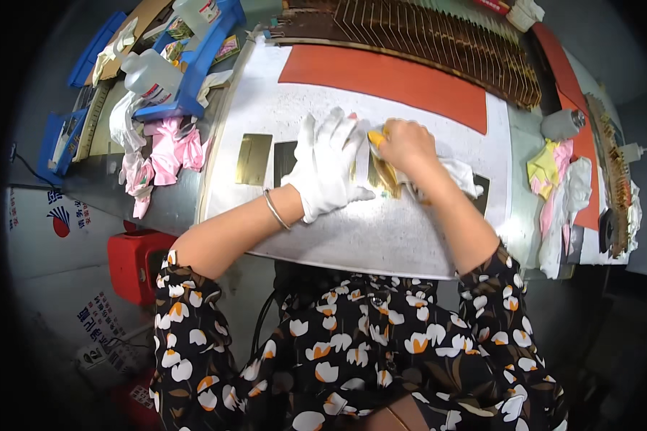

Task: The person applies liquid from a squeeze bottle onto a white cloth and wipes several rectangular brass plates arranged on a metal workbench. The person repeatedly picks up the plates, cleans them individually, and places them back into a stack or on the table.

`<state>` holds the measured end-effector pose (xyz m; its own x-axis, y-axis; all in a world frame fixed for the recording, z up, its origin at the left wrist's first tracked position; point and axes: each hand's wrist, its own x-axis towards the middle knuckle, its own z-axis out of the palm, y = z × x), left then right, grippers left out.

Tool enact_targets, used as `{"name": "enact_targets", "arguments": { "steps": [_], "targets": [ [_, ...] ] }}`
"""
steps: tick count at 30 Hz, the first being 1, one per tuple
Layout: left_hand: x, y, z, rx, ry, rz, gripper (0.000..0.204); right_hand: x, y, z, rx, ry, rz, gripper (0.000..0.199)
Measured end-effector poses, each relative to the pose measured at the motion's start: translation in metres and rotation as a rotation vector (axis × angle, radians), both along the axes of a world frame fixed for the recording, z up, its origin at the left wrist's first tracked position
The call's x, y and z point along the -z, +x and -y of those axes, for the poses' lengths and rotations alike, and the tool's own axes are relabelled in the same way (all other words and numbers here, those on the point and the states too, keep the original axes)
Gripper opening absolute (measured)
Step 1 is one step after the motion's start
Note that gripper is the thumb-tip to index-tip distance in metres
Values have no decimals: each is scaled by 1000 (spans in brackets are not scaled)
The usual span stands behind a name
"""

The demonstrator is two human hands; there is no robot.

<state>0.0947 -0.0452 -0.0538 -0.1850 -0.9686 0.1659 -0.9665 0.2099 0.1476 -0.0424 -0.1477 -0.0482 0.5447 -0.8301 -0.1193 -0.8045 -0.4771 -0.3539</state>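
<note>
My left hand (pixel 328 161), in a white glove, lies with fingers outstretched on the white-covered table (pixel 338 233). Partly under it is a dark thin plate (pixel 283 159); a gold-coloured plate (pixel 254 159) lies to its left. Bare and curled, my right hand (pixel 410 149) grips a yellow object (pixel 375 136), whose kind the fingers hide. Just below that object is a shiny gold-coloured plate (pixel 382 179) between my hands. A crumpled white cloth (pixel 461 176) lies by my right wrist, beside another dark plate (pixel 481 195).
An orange-red mat (pixel 388 86) spans the far table, before a slotted rack (pixel 438 47) of thin plates. At left stand a blue holder (pixel 194 86), a plastic bottle (pixel 151 75) and pink cloths (pixel 172 151). On the right are a grey canister (pixel 562 123) and yellow-pink cloths (pixel 546 169).
</note>
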Motion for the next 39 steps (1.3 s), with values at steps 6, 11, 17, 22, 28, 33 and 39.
{"name": "enact_targets", "arguments": {
  "steps": [6,11,17,22,28,33,39],
  "targets": [
    [1,3,6,75,-3,-60,92,9,-8,-30,15,-72,16,20],
    [-1,7,13,194,59,69,88,3,-12,-50,51,-57,-11,24],
    [-3,9,17,254,76,120,99,3,-24,-76,29,-38,17,21],
    [-9,22,13,187,80,50,103,0,-32,-99,-15,-22,-36,21],
    [-6,55,-34,-44,-49,23,93,-24,-32,-93,-144,-114,-68,31],
    [0,54,-31,-82,-43,-2,90,-34,36,-33,-83,34,36,26],
    [5,57,-23,-106,20,7,93,5,67,-18,-93,-19,4,20]
  ]
}}
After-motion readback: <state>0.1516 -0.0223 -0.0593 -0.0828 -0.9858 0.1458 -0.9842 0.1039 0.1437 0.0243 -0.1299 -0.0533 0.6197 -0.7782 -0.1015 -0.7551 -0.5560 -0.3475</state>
